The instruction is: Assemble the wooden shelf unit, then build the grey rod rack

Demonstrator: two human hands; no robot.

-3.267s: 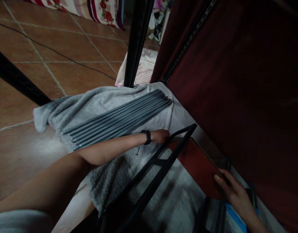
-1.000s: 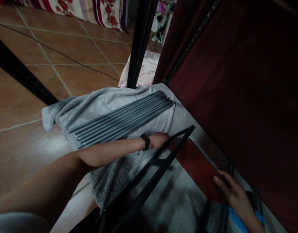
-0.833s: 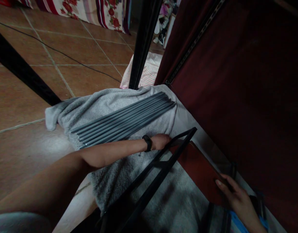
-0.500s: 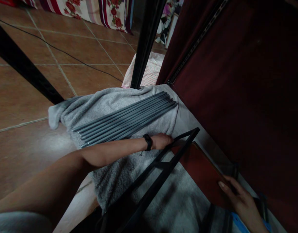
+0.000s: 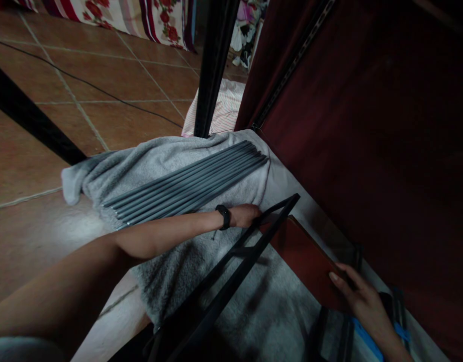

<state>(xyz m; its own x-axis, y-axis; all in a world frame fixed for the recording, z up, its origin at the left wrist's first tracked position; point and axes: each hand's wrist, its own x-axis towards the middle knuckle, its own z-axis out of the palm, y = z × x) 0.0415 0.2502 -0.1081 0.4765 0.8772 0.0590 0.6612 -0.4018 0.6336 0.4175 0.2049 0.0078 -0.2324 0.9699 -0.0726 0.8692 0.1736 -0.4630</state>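
While the thumb of the right hand presses on the face of a reddish-brown board at the lower right of the frame, its other fingers curl over the far edge, clamping it between them. Near the centre, the fingertips of the left hand are lost behind a black metal frame, so I cannot tell whether they are apart or closed on anything. That frame slants from right of centre to the bottom edge, its bars crossing in front of the board's upper-left end. A black wristband circles the left wrist.

Just beyond the left forearm, a row of grey rods lies side by side on a rumpled grey blanket. Blue strips show by the right wrist, at the lower right. Dark red fabric fills the upper right. Black posts rise at the upper left and upper centre, the latter in front of a striped cloth. A dark cable crosses the tiled floor at the upper left, below floral fabric.
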